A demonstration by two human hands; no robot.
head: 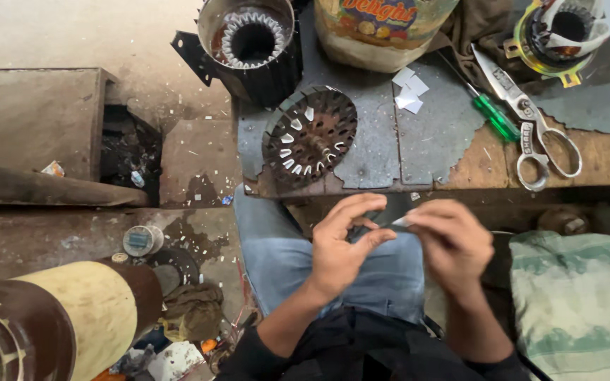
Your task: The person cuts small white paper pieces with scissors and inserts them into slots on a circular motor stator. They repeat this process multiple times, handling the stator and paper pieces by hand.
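My left hand (pixel 344 240) and my right hand (pixel 450 240) meet over my lap, just below the workbench edge. Between their fingertips they pinch a small pale strip of paper (pixel 398 223). On the bench in front of them leans a round slotted rotor core (pixel 310 135) with white paper pieces in several slots. Behind it stands a dark motor stator housing (pixel 252 42) with pale slot liners. A few cut white paper pieces (pixel 409 90) lie on the bench.
Scissors (pixel 538 127) and a green-handled screwdriver (pixel 492 113) lie on the worn bench (pixel 481 159) at right. A plastic tub (pixel 379 28) and another stator (pixel 563 35) stand at the back. A striped cushion (pixel 580 296) sits right; a large brown roll (pixel 65 317) lower left.
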